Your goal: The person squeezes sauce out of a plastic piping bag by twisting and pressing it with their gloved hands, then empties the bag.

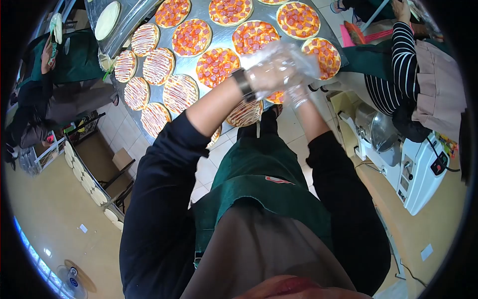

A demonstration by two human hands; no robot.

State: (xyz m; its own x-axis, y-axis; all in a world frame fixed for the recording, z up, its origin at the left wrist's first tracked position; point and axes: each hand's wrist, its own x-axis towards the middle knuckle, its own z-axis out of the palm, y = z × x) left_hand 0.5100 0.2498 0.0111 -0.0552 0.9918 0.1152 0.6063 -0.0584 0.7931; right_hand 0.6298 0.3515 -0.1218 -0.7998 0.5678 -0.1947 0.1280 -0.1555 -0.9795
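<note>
Both of my hands wear clear plastic gloves and meet above the near edge of the metal table [226, 36]. My left hand [271, 74], with a dark band at the wrist, overlaps my right hand [295, 85]. Glare and loose plastic blur the fingers of both. Around them lie round pizzas with diced pink topping, such as one pizza [217, 67] beside my left wrist and another [322, 58] to the right. Pizzas striped with sauce [180, 93] lie at the left. One striped pizza [244, 113] is partly hidden under my left forearm.
A person in a striped top [404, 62] stands at the right, near a white machine [418, 174] with a metal bowl. Another person in a green apron [79, 56] is at the left. Pale round bases [85, 180] line a rack at the lower left.
</note>
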